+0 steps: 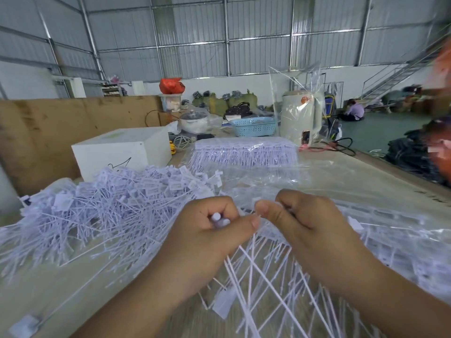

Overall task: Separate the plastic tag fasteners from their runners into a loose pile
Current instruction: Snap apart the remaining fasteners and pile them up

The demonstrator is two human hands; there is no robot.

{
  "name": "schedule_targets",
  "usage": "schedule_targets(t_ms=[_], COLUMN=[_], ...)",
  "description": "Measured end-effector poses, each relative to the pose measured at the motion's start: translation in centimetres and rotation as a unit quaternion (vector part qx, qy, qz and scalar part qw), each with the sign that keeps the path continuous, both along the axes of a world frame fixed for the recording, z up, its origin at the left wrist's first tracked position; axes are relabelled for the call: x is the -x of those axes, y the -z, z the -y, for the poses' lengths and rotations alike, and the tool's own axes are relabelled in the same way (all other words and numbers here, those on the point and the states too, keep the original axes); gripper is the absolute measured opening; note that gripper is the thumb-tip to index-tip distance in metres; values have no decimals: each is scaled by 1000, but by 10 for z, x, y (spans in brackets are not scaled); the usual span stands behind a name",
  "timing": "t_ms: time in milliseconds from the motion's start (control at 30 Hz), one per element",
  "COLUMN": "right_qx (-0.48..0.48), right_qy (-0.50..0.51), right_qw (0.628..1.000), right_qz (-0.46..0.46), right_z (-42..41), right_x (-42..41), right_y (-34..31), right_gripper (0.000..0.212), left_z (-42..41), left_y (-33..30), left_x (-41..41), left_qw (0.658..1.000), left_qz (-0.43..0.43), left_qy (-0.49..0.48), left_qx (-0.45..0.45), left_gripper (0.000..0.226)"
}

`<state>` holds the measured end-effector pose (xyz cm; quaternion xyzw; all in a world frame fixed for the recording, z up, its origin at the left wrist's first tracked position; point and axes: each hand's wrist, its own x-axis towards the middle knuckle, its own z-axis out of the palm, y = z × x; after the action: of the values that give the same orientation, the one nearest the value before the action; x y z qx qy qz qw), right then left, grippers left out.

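From the head view we curl our left hand (210, 230) around a white runner (219, 219), its fingers clamped on it, while our right hand (302, 215) pinches a tag fastener (253, 211) between thumb and forefinger just beside it. The loose pile of fasteners (105, 203) lies on the surface (366, 176) to the left. A white box (122, 152) and bagged fasteners (244, 152) sit farther back.

Single head-worn wide-angle view, forward and down, close over the table (380, 181).
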<state>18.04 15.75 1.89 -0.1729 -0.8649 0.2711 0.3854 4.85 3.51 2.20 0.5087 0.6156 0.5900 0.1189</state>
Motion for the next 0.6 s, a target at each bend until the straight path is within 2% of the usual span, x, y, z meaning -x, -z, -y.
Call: schedule_targets(t_ms=[67, 133, 233, 300, 433, 600], right_qx=[30, 54, 42, 14, 4, 7], right_qy=[6, -33, -140, -175, -183, -172], right_qw=[999, 997, 989, 983, 980, 982], right_qz=[-31, -35, 19, 58, 78, 78], right_z=[-8, -15, -13, -8, -4, -7], right_x=[-3, -6, -7, -6, -4, -5], right_y=[-4, -6, -1, 3, 2, 4], right_gripper=[58, 56, 48, 41, 39, 47], left_z=[1, 0, 0, -1, -2, 0], left_y=[-1, -1, 1, 3, 6, 5], left_x=[4, 8, 12, 12, 14, 17], left_qw=[1000, 1000, 997, 992, 986, 969], left_qz=[4, 23, 51, 74, 77, 94], left_qy=[-17, -13, 40, 89, 132, 215], left_qx=[0, 11, 48, 58, 72, 73], left_gripper=[44, 39, 30, 24, 32, 27])
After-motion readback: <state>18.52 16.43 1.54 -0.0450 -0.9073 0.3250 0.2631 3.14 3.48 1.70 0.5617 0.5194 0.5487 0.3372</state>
